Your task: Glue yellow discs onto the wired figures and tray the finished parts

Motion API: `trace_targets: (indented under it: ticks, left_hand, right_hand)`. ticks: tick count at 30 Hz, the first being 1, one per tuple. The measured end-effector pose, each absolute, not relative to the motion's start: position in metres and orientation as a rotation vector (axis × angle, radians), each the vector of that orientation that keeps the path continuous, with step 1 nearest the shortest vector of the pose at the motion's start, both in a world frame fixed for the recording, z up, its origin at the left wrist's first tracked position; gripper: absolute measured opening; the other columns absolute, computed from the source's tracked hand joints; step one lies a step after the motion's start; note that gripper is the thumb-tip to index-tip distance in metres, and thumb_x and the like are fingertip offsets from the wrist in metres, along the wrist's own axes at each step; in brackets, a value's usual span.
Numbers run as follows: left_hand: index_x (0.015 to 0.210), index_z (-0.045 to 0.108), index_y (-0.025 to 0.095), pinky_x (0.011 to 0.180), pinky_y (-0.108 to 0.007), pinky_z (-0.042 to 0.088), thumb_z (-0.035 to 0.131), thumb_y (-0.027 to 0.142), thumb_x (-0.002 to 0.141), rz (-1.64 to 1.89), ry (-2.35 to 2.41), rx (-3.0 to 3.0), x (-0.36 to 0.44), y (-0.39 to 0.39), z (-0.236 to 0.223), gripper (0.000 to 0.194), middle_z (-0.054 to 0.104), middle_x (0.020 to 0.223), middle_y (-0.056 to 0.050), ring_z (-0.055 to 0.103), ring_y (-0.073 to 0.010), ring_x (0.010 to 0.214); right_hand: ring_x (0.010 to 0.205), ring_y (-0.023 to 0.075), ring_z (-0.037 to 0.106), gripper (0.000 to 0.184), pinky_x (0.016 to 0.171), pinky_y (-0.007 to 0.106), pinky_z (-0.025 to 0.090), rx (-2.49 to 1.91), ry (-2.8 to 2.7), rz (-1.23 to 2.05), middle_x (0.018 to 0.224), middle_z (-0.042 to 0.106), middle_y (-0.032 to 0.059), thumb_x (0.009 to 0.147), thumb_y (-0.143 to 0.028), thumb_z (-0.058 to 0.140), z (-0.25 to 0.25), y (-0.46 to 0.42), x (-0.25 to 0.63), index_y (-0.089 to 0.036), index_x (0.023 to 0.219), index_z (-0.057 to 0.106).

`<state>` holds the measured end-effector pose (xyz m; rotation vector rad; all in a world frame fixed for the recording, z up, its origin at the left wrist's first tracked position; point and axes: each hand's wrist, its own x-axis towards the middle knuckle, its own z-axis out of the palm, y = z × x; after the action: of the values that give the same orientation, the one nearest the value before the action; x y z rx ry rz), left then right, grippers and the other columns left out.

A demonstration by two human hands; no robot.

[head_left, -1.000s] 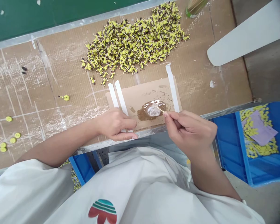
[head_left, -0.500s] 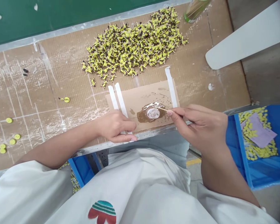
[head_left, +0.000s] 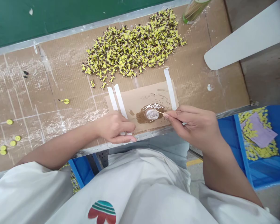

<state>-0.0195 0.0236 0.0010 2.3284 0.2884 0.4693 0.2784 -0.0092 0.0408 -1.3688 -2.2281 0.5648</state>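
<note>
My right hand (head_left: 193,124) pinches a thin wooden stick (head_left: 160,112) whose tip reaches into a glossy puddle of clear glue (head_left: 152,114) on a small cardboard patch (head_left: 140,99) taped to the table. My left hand (head_left: 115,127) rests at the table's near edge, left of the puddle, with fingers curled together; what they hold, if anything, is hidden. A large heap of small yellow-and-black parts (head_left: 133,46) lies farther back on the cardboard-covered table (head_left: 49,90).
Several yellow round pieces (head_left: 4,137) lie at the left edge, one more (head_left: 65,100) nearer the middle. A blue bin (head_left: 256,146) with yellow pieces and a purple sheet stands at the right. A green-rimmed container (head_left: 193,9) stands at the back; a white blade-like panel (head_left: 245,34) is at right.
My right hand has shifted slightly while the stick stays at the glue puddle. My left hand has kept its place.
</note>
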Motion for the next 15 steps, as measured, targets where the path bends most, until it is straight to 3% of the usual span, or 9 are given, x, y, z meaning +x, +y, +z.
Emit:
trace_targets:
  ticks: [15]
  left_hand:
    - [0.076, 0.048, 0.022, 0.045, -0.03, 0.03, 0.052, 0.039, 0.096, 0.496, 0.278, 2.312, -0.0189, 0.0238, 0.0012, 0.027, 0.054, 0.055, 0.002, 0.052, -0.0131, 0.047]
  right_hand:
    - [0.06, 0.0099, 0.057, 0.013, 0.057, 0.023, 0.043, -1.339, -2.214, 0.614, 0.069, 0.064, -0.0017, 0.091, -0.02, 0.063, 0.0391, -0.0111, 0.2768, -0.024, 0.091, 0.075]
